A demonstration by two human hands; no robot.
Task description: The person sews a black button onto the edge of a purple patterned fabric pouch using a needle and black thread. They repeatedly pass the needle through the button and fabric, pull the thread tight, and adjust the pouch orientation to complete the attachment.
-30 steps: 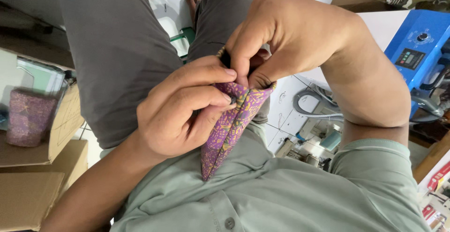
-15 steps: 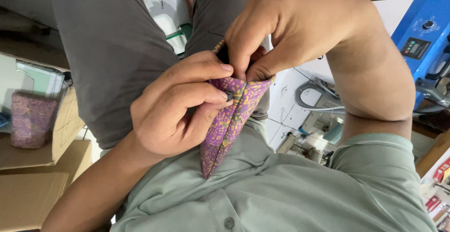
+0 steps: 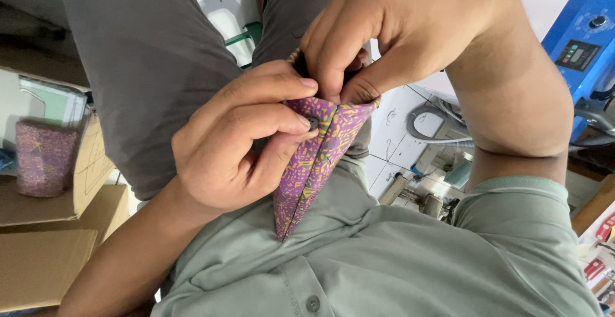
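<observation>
A folded purple fabric piece with a yellow pattern hangs point-down over my lap, in front of my green shirt. My left hand grips its upper left edge, thumb on top and fingers curled beside a small dark stud on the cloth. My right hand comes from above and pinches the top edge between thumb and forefinger. The two hands touch at the top of the cloth. The cloth's top opening is hidden by the fingers.
Cardboard boxes stack at the left, with a purple patterned cylinder standing on one. A blue machine with a small display is at the right. A grey hose and tools lie on the white tiled floor below.
Both hands and the cloth fill more of the view and sit slightly higher. The right thumb and forefinger have closed tighter on the cloth's top edge.
</observation>
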